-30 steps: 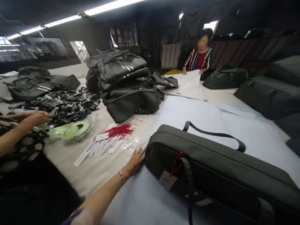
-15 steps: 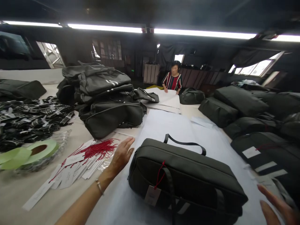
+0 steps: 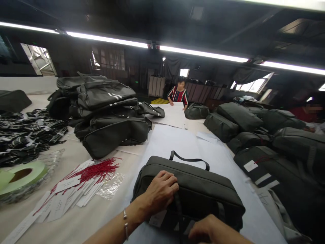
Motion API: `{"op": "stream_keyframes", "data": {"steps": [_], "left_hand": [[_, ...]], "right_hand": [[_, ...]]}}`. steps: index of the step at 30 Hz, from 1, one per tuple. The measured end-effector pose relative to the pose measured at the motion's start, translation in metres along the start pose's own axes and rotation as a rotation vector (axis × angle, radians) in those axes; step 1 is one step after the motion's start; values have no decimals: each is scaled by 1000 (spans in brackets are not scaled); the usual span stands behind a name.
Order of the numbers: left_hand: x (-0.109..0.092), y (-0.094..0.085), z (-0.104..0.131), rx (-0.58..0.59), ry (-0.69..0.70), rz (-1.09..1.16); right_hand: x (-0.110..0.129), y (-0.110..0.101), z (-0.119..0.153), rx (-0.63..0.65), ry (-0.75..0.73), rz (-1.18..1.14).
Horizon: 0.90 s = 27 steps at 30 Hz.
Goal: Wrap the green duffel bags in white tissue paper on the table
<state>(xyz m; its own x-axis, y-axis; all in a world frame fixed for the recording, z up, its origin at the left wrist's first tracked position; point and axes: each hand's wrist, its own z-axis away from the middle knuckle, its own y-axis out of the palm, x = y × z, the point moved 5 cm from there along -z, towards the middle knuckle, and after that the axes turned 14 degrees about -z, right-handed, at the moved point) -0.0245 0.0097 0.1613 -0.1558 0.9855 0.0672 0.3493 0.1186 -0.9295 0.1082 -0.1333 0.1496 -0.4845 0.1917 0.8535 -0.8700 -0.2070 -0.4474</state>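
A dark green duffel bag (image 3: 203,186) lies in front of me on white paper, with one black handle (image 3: 190,158) standing up on its far side. My left hand (image 3: 162,189) is at the bag's near side, its fingers closed around the top of the near handle (image 3: 179,210), which hangs down below them. A white hang tag (image 3: 157,218) shows under that hand; its red cord is hidden. My right hand (image 3: 210,228) is low in front of the bag by the white stripes, fingers bent and partly cut off by the frame edge.
White tags (image 3: 63,200) with red cords (image 3: 101,169) lie left, near a pale green tape roll (image 3: 25,176) and black straps (image 3: 27,132). Bags are piled at left (image 3: 109,115) and right (image 3: 274,162). A person (image 3: 178,95) in a striped top stands at the far end.
My left hand has moved right from beside the bag onto its near handle. My right hand has come in from the far right to the bag's front. The view has shifted slightly.
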Motion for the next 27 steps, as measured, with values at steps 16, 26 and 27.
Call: {"op": "stream_keyframes", "data": {"steps": [16,26,27], "left_hand": [[-2,-90,-85,-58,-472,887],[30,-76,-134,-26,-435,701],[29,-71,-135,48,-428,786]], "right_hand": [[-27,-185,-94,-323,-103,-728],[17,-145,4,47,-88,-389],[13,-145,5,-32,-47,-332]]}}
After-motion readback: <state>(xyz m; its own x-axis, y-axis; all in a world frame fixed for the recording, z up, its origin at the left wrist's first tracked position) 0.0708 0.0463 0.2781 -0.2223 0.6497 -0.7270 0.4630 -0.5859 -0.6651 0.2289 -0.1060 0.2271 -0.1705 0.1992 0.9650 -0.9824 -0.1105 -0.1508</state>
